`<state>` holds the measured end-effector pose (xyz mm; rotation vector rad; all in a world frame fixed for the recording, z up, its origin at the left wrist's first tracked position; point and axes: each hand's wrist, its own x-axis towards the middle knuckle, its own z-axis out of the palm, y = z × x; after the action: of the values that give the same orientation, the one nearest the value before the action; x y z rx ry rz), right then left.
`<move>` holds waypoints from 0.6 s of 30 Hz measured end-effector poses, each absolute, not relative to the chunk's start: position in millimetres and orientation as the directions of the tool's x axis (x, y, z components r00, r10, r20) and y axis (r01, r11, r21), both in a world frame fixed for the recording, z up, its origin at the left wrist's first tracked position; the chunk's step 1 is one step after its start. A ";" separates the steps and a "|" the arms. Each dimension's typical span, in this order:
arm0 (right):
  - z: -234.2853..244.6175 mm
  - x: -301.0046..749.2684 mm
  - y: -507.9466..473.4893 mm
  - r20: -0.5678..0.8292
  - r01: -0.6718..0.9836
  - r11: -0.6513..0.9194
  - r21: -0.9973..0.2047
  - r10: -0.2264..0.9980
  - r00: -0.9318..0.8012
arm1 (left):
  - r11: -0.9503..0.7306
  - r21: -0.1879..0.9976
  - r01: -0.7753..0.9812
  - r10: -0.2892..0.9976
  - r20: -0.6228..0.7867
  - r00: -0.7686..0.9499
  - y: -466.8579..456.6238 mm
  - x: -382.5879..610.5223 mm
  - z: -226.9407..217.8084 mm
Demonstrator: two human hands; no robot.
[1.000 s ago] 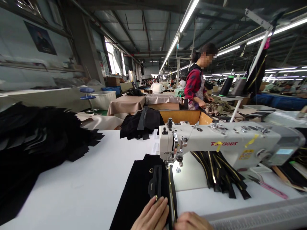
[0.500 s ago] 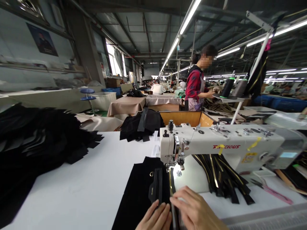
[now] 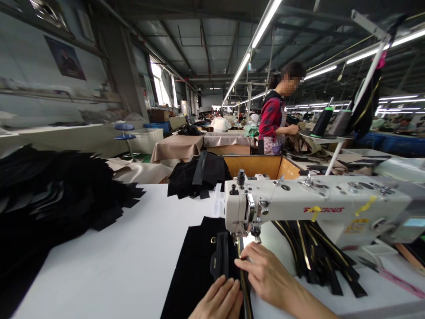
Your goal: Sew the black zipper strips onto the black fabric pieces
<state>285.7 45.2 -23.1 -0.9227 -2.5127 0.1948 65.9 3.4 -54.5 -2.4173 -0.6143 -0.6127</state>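
Note:
A black fabric panel with a gold-toothed zipper lies under the needle of the white sewing machine. My left hand rests flat on the panel at the bottom edge, fingers together and stretched out. My right hand reaches forward beside the presser foot, its fingertips pressing the zipper edge just below the foot.
A heap of black cut pieces fills the left of the white table. Black zipper strips lie behind the machine, pink scissors at the right. A person in a red plaid shirt works at the station beyond.
My right hand has moved forward from the bottom edge up to the presser foot. My left hand has stayed low on the fabric. The view has shifted slightly.

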 end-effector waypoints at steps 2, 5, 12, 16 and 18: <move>-24.7 286.0 49.0 0.368 0.585 0.762 -0.278 0.647 -0.668 | -0.740 -0.402 0.539 0.300 0.520 0.800 8.8 66.5 -54.0; -26.3 286.2 50.5 0.363 0.605 0.742 -0.288 0.669 -0.648 | -0.780 -0.438 0.446 0.330 0.318 0.889 12.9 66.2 -34.1; -25.0 287.7 47.5 0.416 0.623 0.691 -0.366 0.721 -0.554 | -0.780 -0.428 0.456 0.397 0.225 0.890 17.4 71.1 -6.6; -30.5 288.2 47.9 0.456 0.582 0.722 -0.374 0.690 -0.562 | -0.783 -0.409 0.468 0.397 0.250 0.883 21.4 70.6 -13.8; -33.0 287.8 48.7 0.472 0.565 0.731 -0.382 0.680 -0.561 | -0.789 -0.391 0.475 0.393 0.274 0.878 23.4 68.9 -17.8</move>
<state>287.8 48.7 -33.0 -0.9373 -2.3248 0.2487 68.9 23.4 -17.8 -2.5910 -0.6337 -0.2456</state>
